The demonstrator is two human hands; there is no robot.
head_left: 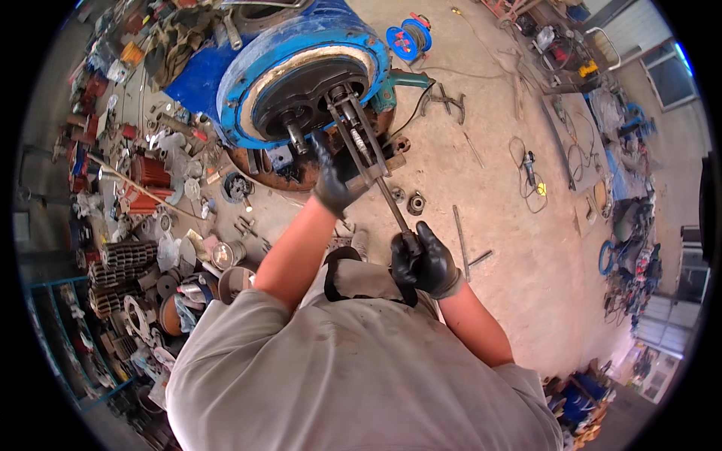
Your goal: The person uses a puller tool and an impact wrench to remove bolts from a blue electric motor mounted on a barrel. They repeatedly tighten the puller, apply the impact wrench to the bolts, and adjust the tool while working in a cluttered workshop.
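Note:
A steel gear puller (366, 171) reaches out from the dark, greasy recess of a round blue machine housing (232, 90). Its two long legs run to a shaft end (336, 93), with a threaded screw between them. My left hand (335, 188), in a black glove, is at the left end of the puller's crossbar; one finger stretches upward and the grip is partly hidden. The puller's long rod slants down toward me. My right hand (427, 261), also gloved, is closed round the dark end of that rod. A second shaft (295, 135) protrudes left of the puller.
A blue cable reel (408, 39), a green power tool (385, 90) and a loose puller (445, 104) lie beyond. Ring-shaped parts (415, 203) and steel bars (461, 242) rest on the floor nearby. Machine parts crowd the left; an angle grinder (530, 169) with its cord lies right.

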